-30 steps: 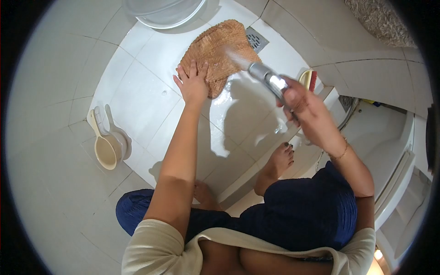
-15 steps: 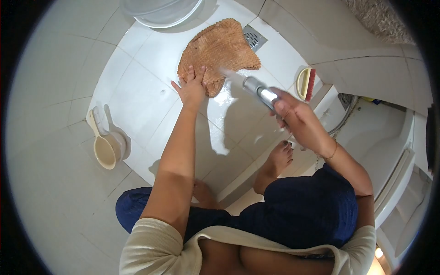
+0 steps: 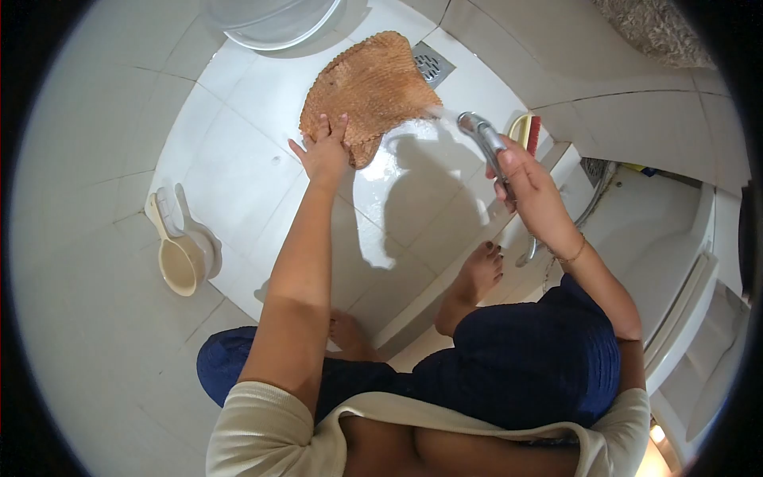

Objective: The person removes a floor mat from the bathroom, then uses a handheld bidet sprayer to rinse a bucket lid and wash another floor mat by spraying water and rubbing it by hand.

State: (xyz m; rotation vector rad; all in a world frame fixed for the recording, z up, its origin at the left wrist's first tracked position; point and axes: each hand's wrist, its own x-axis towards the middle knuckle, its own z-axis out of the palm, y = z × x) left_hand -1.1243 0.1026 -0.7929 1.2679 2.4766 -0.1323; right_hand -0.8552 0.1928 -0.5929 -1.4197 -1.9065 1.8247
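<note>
A wet, orange-brown textured bath mat (image 3: 367, 86) lies on the white tiled floor, its lower left edge folded. My left hand (image 3: 324, 155) rests on that lower edge with fingers spread out, pressing on the fabric rather than gripping it. In my right hand (image 3: 526, 181) is a chrome bidet sprayer (image 3: 482, 133), fingers wrapped round its handle. Its head points left, and a spray of water reaches the right corner of the mat. The sprayer does not touch the mat.
Beyond the mat's right edge is a metal floor drain (image 3: 431, 65). A red-bristled brush (image 3: 532, 133) leans near the right wall. At left sits a cream dipper (image 3: 180, 264); a clear basin (image 3: 274, 20) stands at the back. A toilet (image 3: 675, 318) and low ledge (image 3: 433, 306) are close on the right.
My right hand has swung the sprayer rightward, and its spray has shifted from the mat's middle to its right corner. The left hand stays on the mat.
</note>
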